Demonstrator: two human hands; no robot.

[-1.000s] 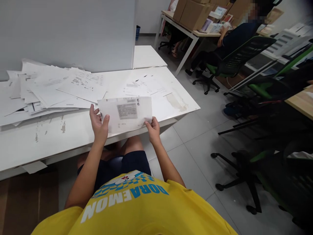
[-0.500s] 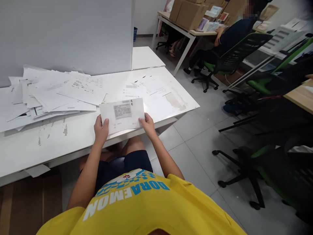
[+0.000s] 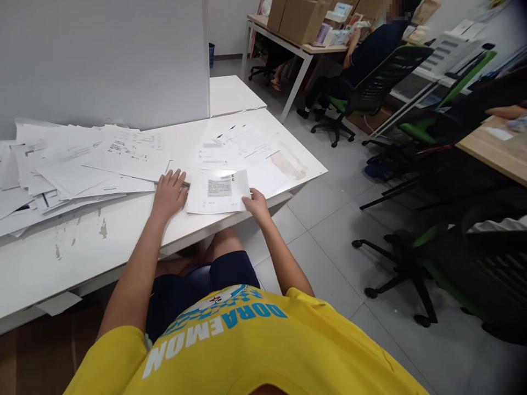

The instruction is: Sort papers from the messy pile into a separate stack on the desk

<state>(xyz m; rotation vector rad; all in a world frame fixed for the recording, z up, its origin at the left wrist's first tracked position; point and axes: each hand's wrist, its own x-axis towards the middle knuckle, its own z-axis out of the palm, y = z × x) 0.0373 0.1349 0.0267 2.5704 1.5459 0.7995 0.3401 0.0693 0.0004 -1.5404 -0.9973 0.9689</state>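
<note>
A printed sheet of paper with a grey text block lies low over the front edge of the white table. My right hand pinches its right edge between thumb and fingers. To the left of the sheet, my left hand rests palm down with its fingers spread, off the sheet and beside a dark narrow strip I cannot make out. Left of that hand is a messy pile of printed papers. Behind the held sheet, more printed papers lie flat on the table.
A grey partition panel stands along the table's back. Beyond, a person sits at another desk with cardboard boxes. Green and black office chairs stand on the tiled floor to the right, near a wooden table.
My left hand has let go of the sheet's left edge and now lies spread on the table. The sheet has shifted slightly right, still held in my right hand.
</note>
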